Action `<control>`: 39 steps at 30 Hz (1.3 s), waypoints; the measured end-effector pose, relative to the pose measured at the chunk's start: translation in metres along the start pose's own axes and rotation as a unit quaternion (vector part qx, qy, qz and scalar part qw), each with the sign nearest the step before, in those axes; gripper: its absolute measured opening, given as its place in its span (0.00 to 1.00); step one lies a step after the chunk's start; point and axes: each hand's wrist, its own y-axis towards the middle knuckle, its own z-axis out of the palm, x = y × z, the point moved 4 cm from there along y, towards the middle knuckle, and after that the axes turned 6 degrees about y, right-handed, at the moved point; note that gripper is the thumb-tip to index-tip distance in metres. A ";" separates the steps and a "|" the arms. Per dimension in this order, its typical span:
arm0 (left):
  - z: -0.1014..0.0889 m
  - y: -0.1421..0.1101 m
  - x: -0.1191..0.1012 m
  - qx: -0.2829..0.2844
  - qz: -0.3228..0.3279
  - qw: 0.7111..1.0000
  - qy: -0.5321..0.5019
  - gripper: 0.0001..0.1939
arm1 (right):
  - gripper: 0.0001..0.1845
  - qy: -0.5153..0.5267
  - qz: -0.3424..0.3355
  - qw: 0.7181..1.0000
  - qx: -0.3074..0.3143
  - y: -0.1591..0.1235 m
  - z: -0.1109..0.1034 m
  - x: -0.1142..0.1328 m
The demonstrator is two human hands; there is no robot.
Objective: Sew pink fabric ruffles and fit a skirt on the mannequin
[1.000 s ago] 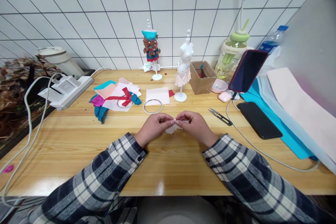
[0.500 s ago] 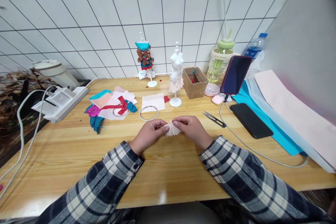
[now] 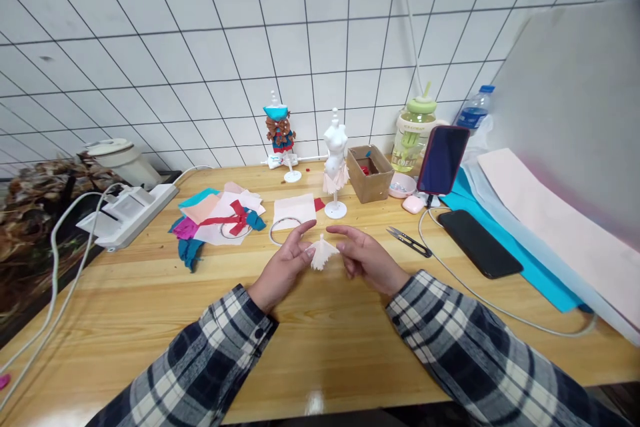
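A small pale pink pleated paper piece (image 3: 321,255), gathered to a knot at the top and flared with a ragged lower edge, hangs above the table between my hands. My left hand (image 3: 286,265) pinches its left edge, index finger lifted away. At the right edge, the thumb and bent fingers of my right hand (image 3: 369,259) grip it, with that index finger stretched out above. Behind them stands a white mini dress form (image 3: 335,143) with a pale pink ruffle (image 3: 336,179) round its hips. A ring hoop (image 3: 273,232) lies partly behind my left fingers.
Thread snips (image 3: 409,241), a black phone (image 3: 480,243) and a cable lie to the right, by paper sheets (image 3: 530,193). A cardboard box (image 3: 371,185) and a propped phone (image 3: 443,159) stand behind. Coloured scraps (image 3: 200,209) and a power strip (image 3: 133,217) are left.
Both index fingers have lifted off the gathered top of the paper piece, and my hands have spread slightly apart to its side edges. The view has tilted up a little.
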 end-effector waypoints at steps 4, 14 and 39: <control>0.011 -0.005 0.005 0.032 -0.045 0.994 -0.095 0.49 | 0.25 -0.066 -0.018 0.997 0.030 0.000 0.007 -0.003; -0.014 0.003 0.006 -0.077 0.024 0.992 0.098 0.25 | 0.12 -0.260 -0.070 0.963 -0.030 0.001 0.002 0.005; -0.027 0.056 -0.002 -0.170 0.080 0.957 0.223 0.29 | 0.12 -0.299 -0.190 0.922 -0.158 0.006 -0.024 0.034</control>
